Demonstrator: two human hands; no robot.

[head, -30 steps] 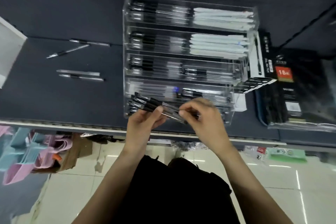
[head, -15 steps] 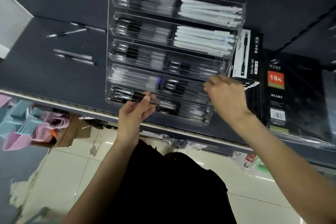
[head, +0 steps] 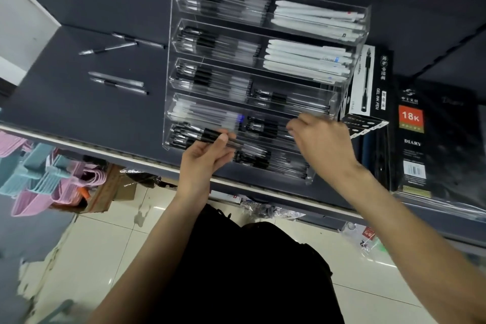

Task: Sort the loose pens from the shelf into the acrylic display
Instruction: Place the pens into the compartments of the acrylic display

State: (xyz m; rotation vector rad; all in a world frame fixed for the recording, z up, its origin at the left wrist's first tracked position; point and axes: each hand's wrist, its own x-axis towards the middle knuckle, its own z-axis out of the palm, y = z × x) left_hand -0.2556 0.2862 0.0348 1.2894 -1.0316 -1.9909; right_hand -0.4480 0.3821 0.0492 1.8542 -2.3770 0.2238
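Display (head: 265, 23) stands on shelf (head: 79, 110), four loose pens (head: 118, 81) well left of it; left hand (head: 202, 163) pinches a pen bundle (head: 210, 135) over front row, right hand (head: 323, 147) curled at fourth row, contents unclear; filing in progress, next place bundle pens.

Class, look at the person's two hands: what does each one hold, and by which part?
The left hand grips a bundle of black pens near their dark rubber sections. Whether the right hand holds anything cannot be told.
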